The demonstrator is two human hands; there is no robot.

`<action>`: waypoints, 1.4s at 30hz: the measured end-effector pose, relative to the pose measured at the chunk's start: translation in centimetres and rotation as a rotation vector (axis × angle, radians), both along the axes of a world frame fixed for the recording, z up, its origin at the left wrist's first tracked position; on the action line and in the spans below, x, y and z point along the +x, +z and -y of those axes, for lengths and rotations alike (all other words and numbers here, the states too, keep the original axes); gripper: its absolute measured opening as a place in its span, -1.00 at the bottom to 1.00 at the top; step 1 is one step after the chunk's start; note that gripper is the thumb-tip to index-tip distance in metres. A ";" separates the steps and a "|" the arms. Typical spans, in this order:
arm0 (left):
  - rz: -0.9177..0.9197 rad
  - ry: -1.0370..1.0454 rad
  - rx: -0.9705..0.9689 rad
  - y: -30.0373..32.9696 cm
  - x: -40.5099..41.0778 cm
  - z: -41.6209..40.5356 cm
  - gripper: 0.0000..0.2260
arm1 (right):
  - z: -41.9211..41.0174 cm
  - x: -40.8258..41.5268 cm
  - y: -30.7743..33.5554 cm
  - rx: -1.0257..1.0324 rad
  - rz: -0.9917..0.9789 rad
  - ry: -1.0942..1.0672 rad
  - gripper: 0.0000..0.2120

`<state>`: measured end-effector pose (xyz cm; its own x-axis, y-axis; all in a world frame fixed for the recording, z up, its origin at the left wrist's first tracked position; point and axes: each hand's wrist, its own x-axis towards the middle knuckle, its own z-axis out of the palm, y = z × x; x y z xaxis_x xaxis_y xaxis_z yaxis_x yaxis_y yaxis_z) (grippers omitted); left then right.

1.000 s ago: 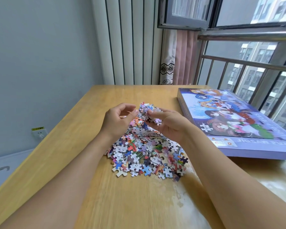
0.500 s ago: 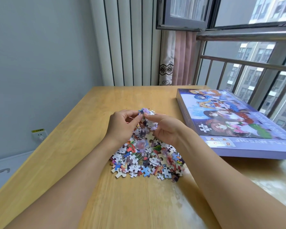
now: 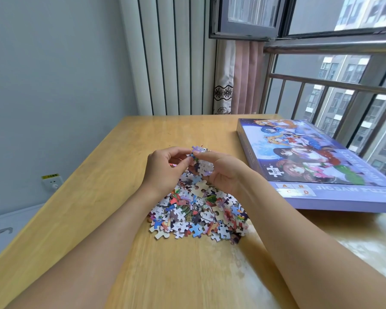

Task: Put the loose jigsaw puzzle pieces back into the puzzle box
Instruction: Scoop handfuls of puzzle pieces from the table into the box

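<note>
Across the pale wooden counter (image 3: 112, 175), smooth with a faint grain, I see a heap of puzzle pieces (image 3: 198, 212) lying loose at the centre, flat cardboard bits with knobs and notches, some showing bright printed colour, others their plain white backs. Above the heap's twelve o'clock edge my left hand (image 3: 165, 170) and right hand (image 3: 225, 172) meet, fingers curled, together holding a small clump of pieces (image 3: 204, 163) lifted off the heap; the thumb and forefinger tips nearly touch over it. At about two o'clock from the heap, well apart from it, lies the puzzle box (image 3: 316, 157), a broad flat rectangular carton, glossy, purple-edged, with cartoon figures printed on top; its lid is on. Behind the counter stand ribbed white panels (image 3: 172, 63), and a pink curtain (image 3: 243, 79) hangs in folds beside a metal railing (image 3: 334, 83).
</note>
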<state>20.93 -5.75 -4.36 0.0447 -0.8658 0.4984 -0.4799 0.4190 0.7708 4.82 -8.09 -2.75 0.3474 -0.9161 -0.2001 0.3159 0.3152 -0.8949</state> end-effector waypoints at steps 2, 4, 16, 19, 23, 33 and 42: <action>-0.004 -0.011 -0.001 0.1 -0.1 -0.1 -0.87 | 0.0 0.0 -0.1 0.011 0.009 -0.011 -0.69; -0.003 -0.003 -0.008 0.0 -0.3 -0.1 -0.88 | -0.1 0.0 -0.1 0.013 0.014 -0.037 -0.62; 0.094 0.016 -0.218 1.1 -1.6 -3.0 -0.91 | -4.1 -3.3 4.7 0.182 0.106 -0.179 -0.94; 0.112 -0.070 -0.212 1.6 -3.8 -4.2 -0.92 | -6.5 -6.4 5.5 0.217 0.134 -0.201 -0.97; 0.248 -0.236 -0.170 1.9 -6.4 -4.4 -0.78 | -8.9 -10.1 6.0 0.299 0.090 -0.214 -0.92; 0.678 -0.417 -0.087 0.7 -15.4 -2.6 -0.29 | -10.2 -18.1 6.4 0.249 -0.042 -0.377 -0.65; 0.483 -0.287 -0.075 1.7 -16.6 -1.1 -0.67 | -12.0 -18.8 8.6 0.167 0.073 -0.337 -0.88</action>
